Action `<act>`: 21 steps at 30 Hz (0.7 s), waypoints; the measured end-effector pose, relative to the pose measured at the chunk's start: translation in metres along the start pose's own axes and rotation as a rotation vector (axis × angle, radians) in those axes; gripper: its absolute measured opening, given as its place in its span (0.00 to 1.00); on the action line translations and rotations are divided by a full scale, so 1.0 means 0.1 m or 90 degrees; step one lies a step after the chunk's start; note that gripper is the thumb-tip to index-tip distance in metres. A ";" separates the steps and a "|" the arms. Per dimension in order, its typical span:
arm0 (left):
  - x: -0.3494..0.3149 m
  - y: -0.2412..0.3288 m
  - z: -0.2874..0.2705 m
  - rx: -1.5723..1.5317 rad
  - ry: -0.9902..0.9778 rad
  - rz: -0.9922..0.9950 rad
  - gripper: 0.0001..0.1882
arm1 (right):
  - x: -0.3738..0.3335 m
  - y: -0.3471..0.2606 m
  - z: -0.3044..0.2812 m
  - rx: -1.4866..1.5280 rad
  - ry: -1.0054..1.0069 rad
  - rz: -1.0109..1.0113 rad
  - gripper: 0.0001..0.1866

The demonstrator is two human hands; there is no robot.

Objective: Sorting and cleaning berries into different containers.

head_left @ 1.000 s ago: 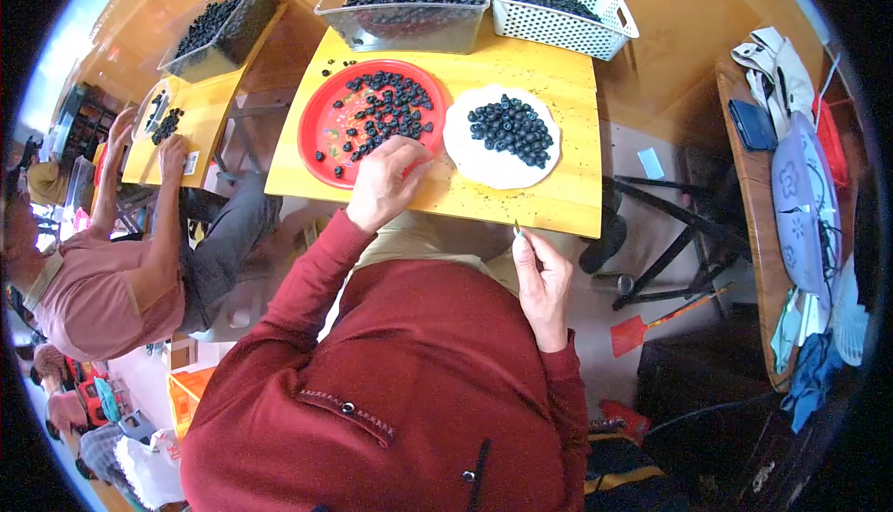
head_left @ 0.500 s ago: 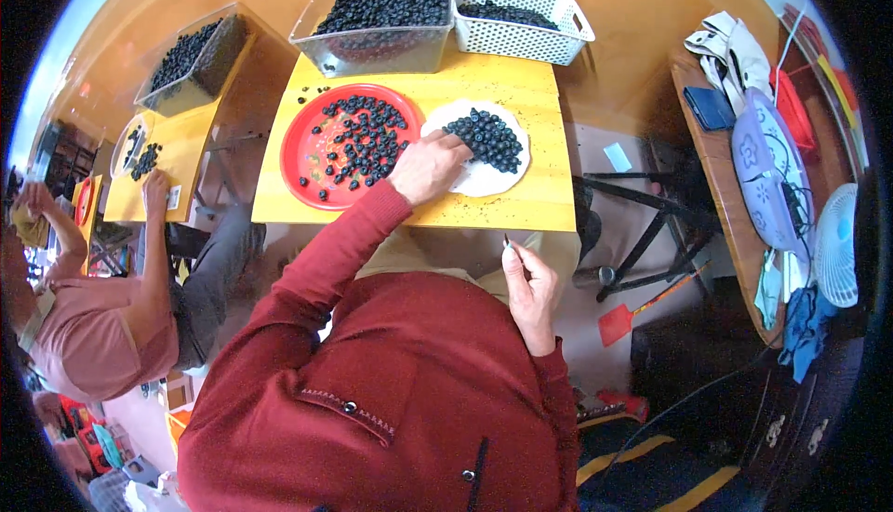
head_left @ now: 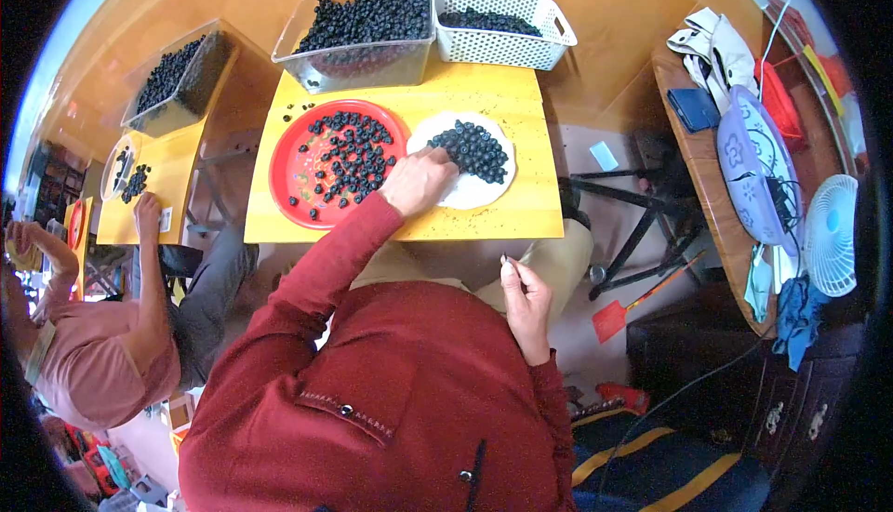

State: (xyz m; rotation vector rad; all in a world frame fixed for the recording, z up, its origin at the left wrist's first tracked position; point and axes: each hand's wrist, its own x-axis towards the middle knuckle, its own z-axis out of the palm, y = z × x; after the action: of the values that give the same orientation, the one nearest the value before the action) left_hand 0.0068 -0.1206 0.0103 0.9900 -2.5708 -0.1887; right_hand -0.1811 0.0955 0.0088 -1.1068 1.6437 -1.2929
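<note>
My left hand (head_left: 420, 181) rests at the left edge of a white plate (head_left: 468, 198). Its fingers are curled down against a heap of small, dark, round berry-like pieces (head_left: 474, 150); whatever they pinch is hidden. Left of it lies a red round tray (head_left: 278, 186) with more dark pieces (head_left: 346, 173) spread over it. Below the table's front edge, in front of my body, my right hand (head_left: 527, 312) is closed in a pinch. A small, thin, dark-tipped thing (head_left: 503, 258) sticks up from its thumb and finger, too small to name.
A clear bin (head_left: 353, 69) and a white perforated basket (head_left: 502, 51), both holding dark pieces, stand at the back of the yellow table (head_left: 521, 224). At left, another person (head_left: 107, 349) sits at a similar table. A side table (head_left: 693, 163) with a purple basin (head_left: 747, 177) stands right.
The view has shifted slightly, so the table sits a little lower and further left. My left hand stays between tray and plate; my right hand keeps its pinch.
</note>
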 end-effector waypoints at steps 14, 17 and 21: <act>-0.01 0.03 -0.03 0.005 -0.047 0.024 0.08 | 0.11 0.01 -0.02 0.027 -0.036 -0.033 0.16; -0.03 -0.06 0.07 -0.004 -0.029 0.022 0.08 | 0.14 0.01 -0.02 0.037 -0.051 -0.047 0.16; 0.00 -0.03 0.08 0.011 -0.040 0.033 0.11 | 0.15 0.08 -0.05 0.094 -0.054 -0.042 0.16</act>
State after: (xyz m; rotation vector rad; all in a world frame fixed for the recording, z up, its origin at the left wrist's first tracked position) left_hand 0.0053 -0.1224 0.0023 0.9360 -2.6553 -0.1870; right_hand -0.1923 0.0845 0.0012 -1.1176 1.4375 -1.3674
